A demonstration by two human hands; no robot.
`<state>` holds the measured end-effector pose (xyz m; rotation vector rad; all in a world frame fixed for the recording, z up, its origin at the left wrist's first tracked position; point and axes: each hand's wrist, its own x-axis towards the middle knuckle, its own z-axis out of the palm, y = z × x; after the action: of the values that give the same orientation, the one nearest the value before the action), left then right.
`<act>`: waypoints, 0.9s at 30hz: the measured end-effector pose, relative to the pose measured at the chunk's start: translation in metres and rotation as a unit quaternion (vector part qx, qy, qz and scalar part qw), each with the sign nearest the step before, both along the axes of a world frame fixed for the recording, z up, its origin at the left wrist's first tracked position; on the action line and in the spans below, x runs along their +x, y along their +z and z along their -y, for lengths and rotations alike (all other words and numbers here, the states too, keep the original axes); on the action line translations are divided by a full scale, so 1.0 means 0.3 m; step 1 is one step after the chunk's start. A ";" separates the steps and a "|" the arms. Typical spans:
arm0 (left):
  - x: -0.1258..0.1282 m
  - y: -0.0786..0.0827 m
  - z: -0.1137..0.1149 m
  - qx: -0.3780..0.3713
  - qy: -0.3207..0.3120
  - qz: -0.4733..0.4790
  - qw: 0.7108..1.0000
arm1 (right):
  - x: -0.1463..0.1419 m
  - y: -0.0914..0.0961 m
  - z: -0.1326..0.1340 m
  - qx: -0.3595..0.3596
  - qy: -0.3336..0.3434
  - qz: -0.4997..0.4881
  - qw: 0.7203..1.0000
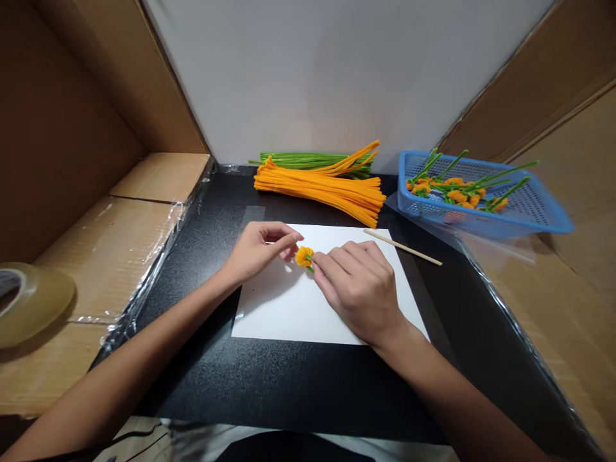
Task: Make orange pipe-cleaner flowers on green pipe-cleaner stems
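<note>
A small orange pipe-cleaner flower (303,256) with a bit of green stem sits between my two hands, over a white sheet of paper (289,308). My left hand (257,249) pinches at the flower's left side with fingertips together. My right hand (359,287) is curled, its fingers closed on the flower's green stem, most of which is hidden under the hand.
Bundles of orange pipe cleaners (322,186) and green pipe cleaners (303,160) lie at the back. A blue basket (524,221) at right holds several finished flowers. A wooden stick (403,248) lies by the paper. A tape roll (29,301) sits at left. Cardboard walls flank the black table (269,378).
</note>
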<state>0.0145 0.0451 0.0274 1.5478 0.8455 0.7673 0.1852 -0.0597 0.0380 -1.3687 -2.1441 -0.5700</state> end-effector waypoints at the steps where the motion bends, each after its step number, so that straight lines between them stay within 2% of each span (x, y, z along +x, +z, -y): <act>1: 0.002 0.005 0.004 -0.008 -0.022 -0.005 1.000 | 0.002 -0.001 -0.002 0.000 -0.004 -0.001 1.000; 3: 0.009 0.010 0.014 -0.022 -0.045 -0.009 0.999 | 0.005 -0.002 -0.004 -0.002 -0.010 0.001 1.000; 9: 0.013 -0.010 0.018 -0.084 -0.020 0.007 0.996 | 0.006 -0.003 -0.003 -0.003 -0.015 0.001 1.000; 14: 0.016 -0.008 0.028 -0.134 -0.037 0.011 0.990 | 0.008 -0.006 -0.007 -0.003 -0.022 0.013 1.000; 17: 0.021 0.004 0.041 -0.086 -0.035 0.004 0.996 | 0.011 -0.007 -0.010 0.005 -0.032 0.005 0.999; 21: 0.026 0.011 0.058 0.004 -0.002 -0.011 1.000 | 0.012 -0.008 -0.013 0.007 -0.042 -0.005 0.999; 27: 0.021 0.001 0.068 0.065 -0.004 -0.027 0.998 | 0.014 -0.009 -0.013 -0.006 -0.043 -0.019 0.999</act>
<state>0.0207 0.0248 0.0278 1.6921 0.8419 0.7915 0.1894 -0.0558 0.0352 -1.4734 -2.0695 -0.5603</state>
